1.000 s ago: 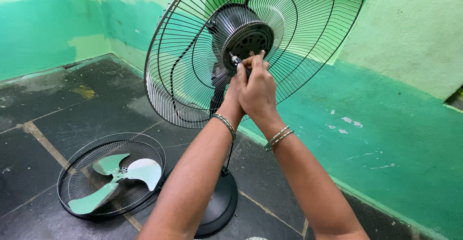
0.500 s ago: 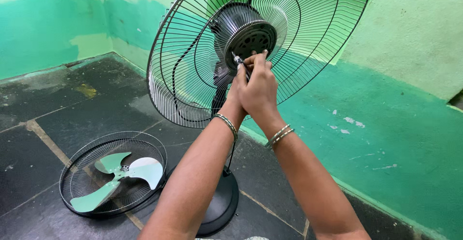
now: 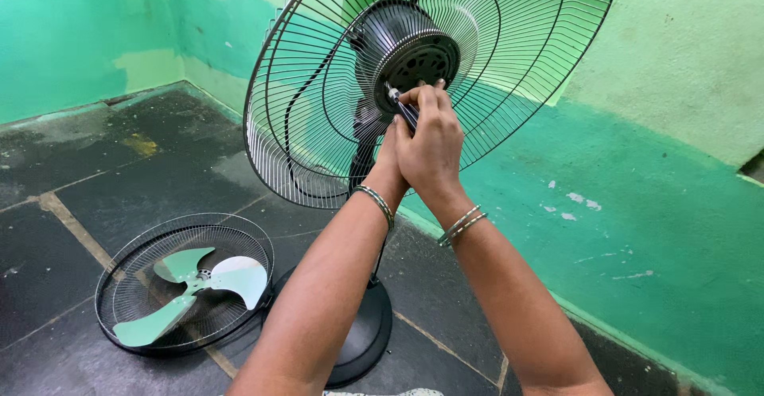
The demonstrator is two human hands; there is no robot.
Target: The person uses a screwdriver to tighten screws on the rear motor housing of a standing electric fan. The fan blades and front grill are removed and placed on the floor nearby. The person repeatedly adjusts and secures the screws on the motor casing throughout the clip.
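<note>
A pedestal fan stands in front of me with only its rear wire guard (image 3: pixel 318 141) and black motor housing (image 3: pixel 410 50) in place. Both my hands are raised to the motor's metal shaft (image 3: pixel 395 97). My right hand (image 3: pixel 434 137) is closed around the shaft, fingertips touching the motor face. My left hand (image 3: pixel 388 157) sits mostly hidden behind the right one, pressed against it just below the shaft. Thin bangles circle both wrists.
The front wire guard (image 3: pixel 143 316) lies flat on the dark tiled floor at lower left, with the pale green three-blade propeller (image 3: pixel 195 280) resting in it. The fan's round black base (image 3: pixel 362 340) stands beneath my arms. Green painted walls close in behind and to the right.
My hands stay on the shaft with only slight shifts of the fingers. The view has drifted a little, nothing else has moved.
</note>
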